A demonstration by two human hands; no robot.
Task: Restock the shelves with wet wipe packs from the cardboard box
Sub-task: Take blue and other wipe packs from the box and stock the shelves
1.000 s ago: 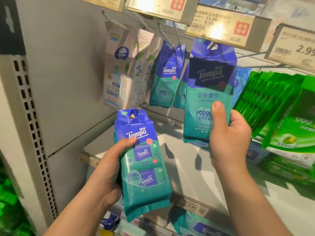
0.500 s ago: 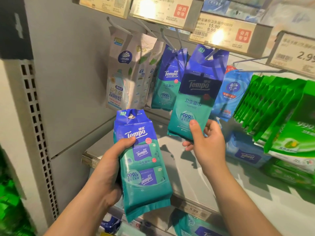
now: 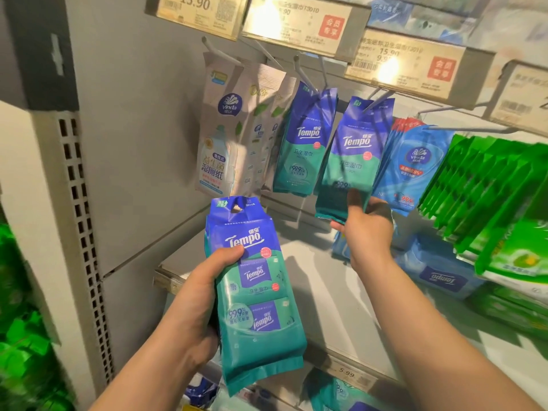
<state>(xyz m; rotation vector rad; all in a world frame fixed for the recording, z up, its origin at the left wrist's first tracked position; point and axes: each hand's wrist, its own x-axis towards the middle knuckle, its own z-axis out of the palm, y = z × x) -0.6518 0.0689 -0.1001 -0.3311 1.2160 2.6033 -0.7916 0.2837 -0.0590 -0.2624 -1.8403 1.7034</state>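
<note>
Packs first: your left hand (image 3: 189,307) grips a Tempo multipack (image 3: 255,292) upright, thumb across its front, below-left of the hung Tempo pack (image 3: 354,155). Your right hand (image 3: 366,226) pinches that pack's bottom edge, thumb in front; its top is on the peg hook (image 3: 375,103). Vinda blue packs (image 3: 415,164) hang just right of it.
</note>
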